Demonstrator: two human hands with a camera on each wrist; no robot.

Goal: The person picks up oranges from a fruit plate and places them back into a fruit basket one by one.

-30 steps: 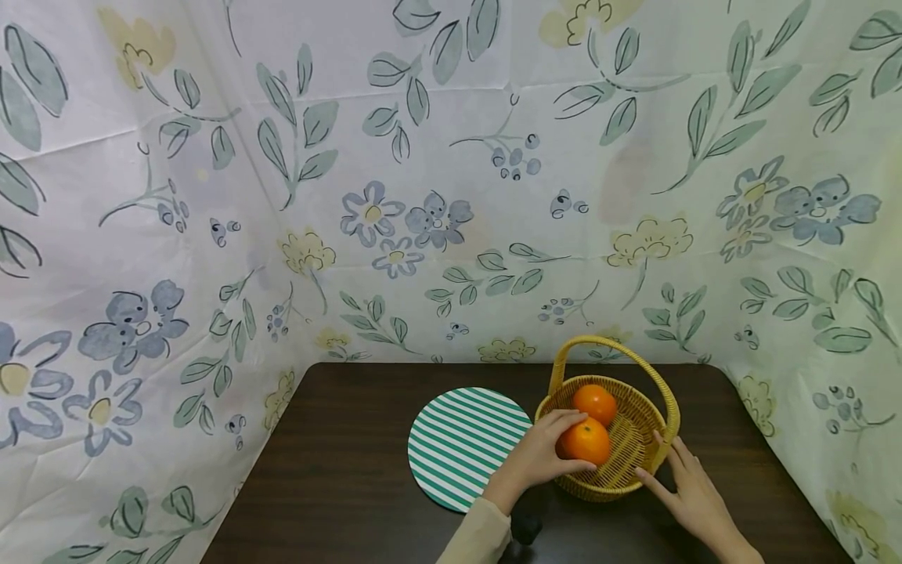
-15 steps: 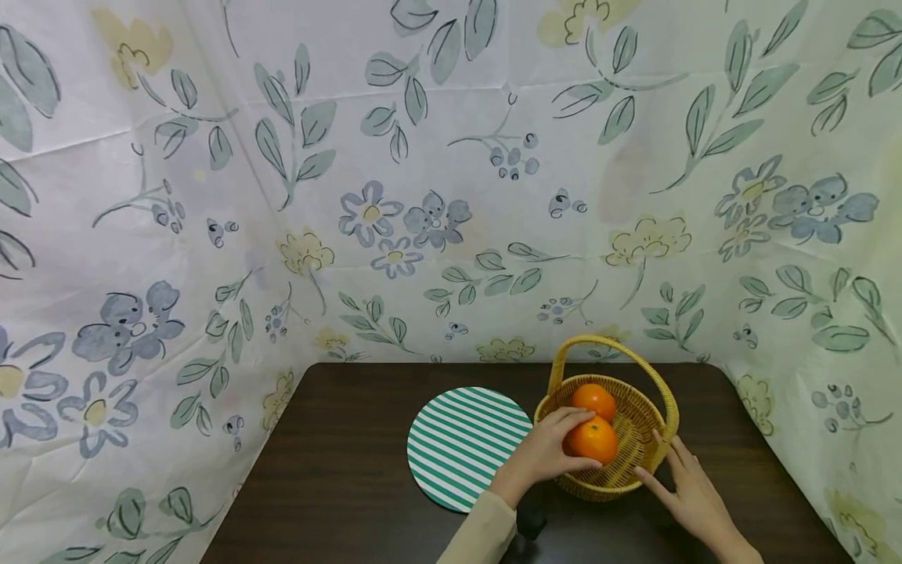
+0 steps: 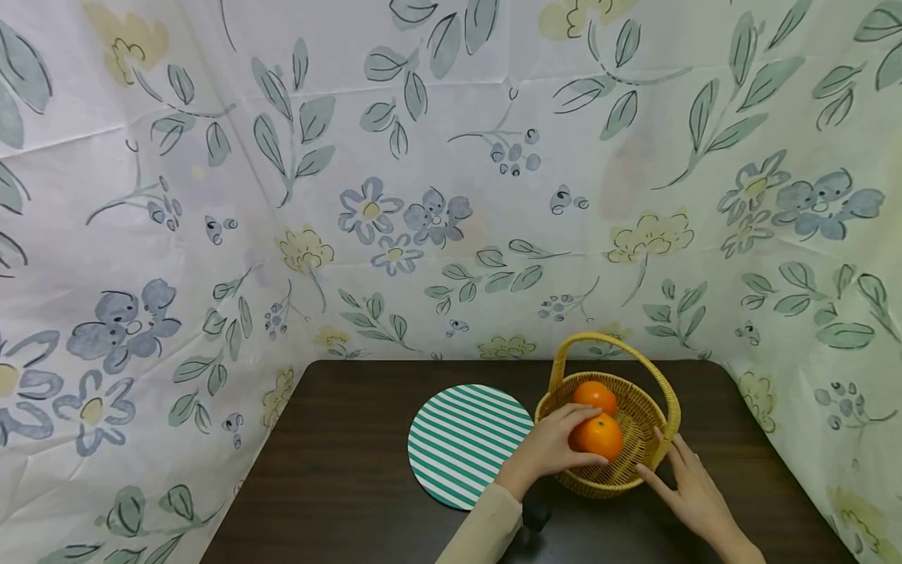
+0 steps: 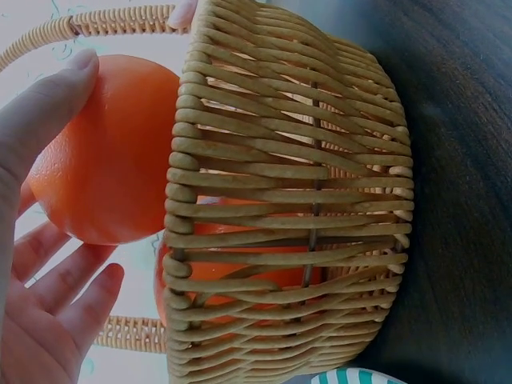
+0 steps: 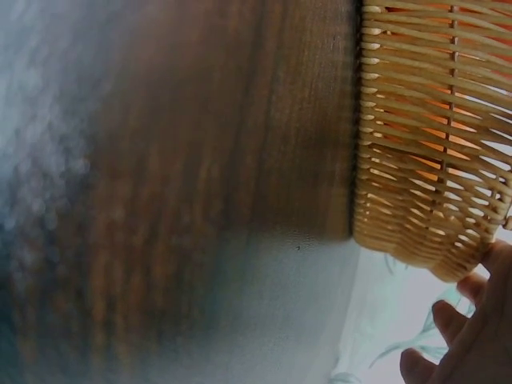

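Observation:
My left hand holds an orange between thumb and fingers. In the left wrist view that orange sits just outside the rim line of the wicker basket, partly past its edge. A second orange lies in the basket, behind the held one; through the weave its skin shows. At the basket's right side, by the foot of the handle, my right hand holds the rim with thumb and fingertips. Only part of the right hand appears in its wrist view.
A round green-and-white striped placemat lies left of the basket on the dark wooden table. The arched basket handle rises over the oranges. Floral cloth hangs behind and at both sides.
My left hand and its orange have shifted to the right over the basket, covering less of its left edge. The right hand and the basket stay about where they were.

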